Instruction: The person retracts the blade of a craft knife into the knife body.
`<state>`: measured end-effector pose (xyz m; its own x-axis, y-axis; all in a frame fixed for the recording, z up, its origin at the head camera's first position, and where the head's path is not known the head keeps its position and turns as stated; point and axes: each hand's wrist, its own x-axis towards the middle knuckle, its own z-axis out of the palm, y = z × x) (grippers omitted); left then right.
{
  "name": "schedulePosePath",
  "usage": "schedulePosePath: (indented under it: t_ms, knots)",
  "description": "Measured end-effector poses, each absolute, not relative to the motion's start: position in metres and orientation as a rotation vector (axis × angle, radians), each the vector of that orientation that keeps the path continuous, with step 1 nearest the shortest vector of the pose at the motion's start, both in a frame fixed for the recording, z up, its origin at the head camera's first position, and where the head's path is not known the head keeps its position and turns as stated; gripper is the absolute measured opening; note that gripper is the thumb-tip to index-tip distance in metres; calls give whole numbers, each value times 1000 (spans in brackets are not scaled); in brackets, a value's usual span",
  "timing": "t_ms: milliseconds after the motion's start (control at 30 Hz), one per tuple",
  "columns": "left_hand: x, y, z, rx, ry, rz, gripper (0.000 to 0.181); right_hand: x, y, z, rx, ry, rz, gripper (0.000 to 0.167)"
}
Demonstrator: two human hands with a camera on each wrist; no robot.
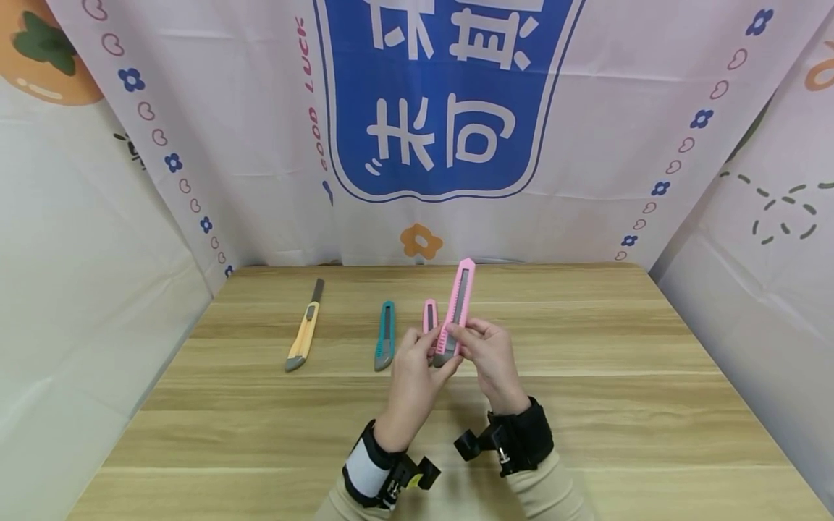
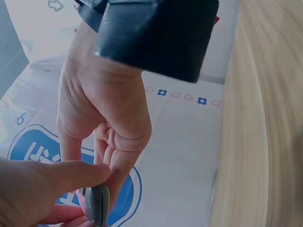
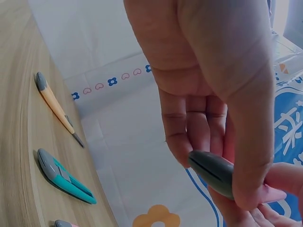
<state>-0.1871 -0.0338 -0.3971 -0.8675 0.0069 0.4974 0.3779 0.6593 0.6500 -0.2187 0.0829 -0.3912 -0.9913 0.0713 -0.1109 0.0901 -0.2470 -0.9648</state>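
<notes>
Both hands hold a large pink utility knife [image 1: 460, 293] with a grey end cap [image 3: 210, 172], raised above the table with its tip pointing away. My left hand [image 1: 412, 370] pinches its lower end between thumb and fingers. My right hand [image 1: 493, 356] grips it from the other side, thumb lying on the knife's face near the lower end. No blade shows past the tip. A smaller pink utility knife [image 1: 430, 311] lies behind the hands, its lower part hidden. To the left lies a teal utility knife [image 1: 386, 336].
Farther left on the wooden table [image 1: 619, 405] lies a yellow utility knife [image 1: 305, 333] with its blade [image 1: 318, 289] out. A printed white cloth [image 1: 260, 166] hangs behind the table's far edge, with more cloth at both sides.
</notes>
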Motion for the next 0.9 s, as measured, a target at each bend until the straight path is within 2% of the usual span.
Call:
schedulePosePath:
  t_ms: [433, 900]
  knots:
    - [-189, -39, -396, -261, -2393, -1051, 42, -221, 87, -392, 164, 1894, -2483, 33]
    - [-210, -72, -400, -72, -2434, -1021, 43, -222, 93, -389, 165, 1844, -2483, 32]
